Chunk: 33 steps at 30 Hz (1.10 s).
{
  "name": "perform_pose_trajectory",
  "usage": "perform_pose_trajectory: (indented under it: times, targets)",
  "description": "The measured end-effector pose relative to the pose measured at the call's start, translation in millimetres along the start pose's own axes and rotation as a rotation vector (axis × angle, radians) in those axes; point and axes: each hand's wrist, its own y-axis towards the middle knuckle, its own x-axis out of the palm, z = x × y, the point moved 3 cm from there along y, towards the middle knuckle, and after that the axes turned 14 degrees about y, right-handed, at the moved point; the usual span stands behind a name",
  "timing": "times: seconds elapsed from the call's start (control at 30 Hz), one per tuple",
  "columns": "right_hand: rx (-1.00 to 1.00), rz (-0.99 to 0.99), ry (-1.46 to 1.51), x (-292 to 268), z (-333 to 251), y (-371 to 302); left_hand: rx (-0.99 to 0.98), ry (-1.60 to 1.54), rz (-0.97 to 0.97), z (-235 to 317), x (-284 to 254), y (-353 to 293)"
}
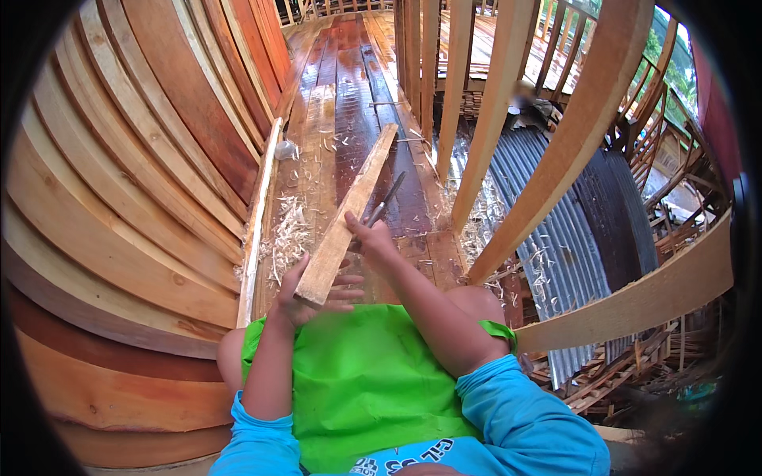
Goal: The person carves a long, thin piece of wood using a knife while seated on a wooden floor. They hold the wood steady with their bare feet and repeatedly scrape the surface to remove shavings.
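A long, pale wooden strip (357, 190) slants away from me above my lap, its squared near end towards me. Beneath that end is my left hand (300, 293), its thumb on the near side and its slightly blurred fingers spread out past the wood's right edge; the palm contact is hidden. My right hand (371, 236) is closed round a knife (387, 197) whose dark blade points forward, right of the strip. The right thumb presses on the strip's edge.
Upright boards (135, 182) form a wall at my left. Curled shavings (287, 238) litter the plank floor (349, 95), beside a small clear container (286, 149). Wooden posts (548, 182) stand at my right, with corrugated metal sheets (556, 238) lower down beyond them. A green cloth (373, 381) covers my lap.
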Motion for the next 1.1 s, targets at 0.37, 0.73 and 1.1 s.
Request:
perform_pose_trajectory:
  times: [0.37, 0.73, 1.1]
  targets:
    - [0.005, 0.165, -0.609, -30.9, 1.7, 35.6, 0.041, -0.457, -0.109, 15.4, -38.9, -8.0]
    - [-0.188, -0.144, -0.697, -6.7, -26.5, 20.7, 0.020, 0.025, 0.168, 25.4, -57.5, -33.0]
    - [-0.291, -0.197, -0.892, 2.7, -27.1, 11.4, 0.008, -0.121, 0.048, 21.9, -61.0, -28.5]
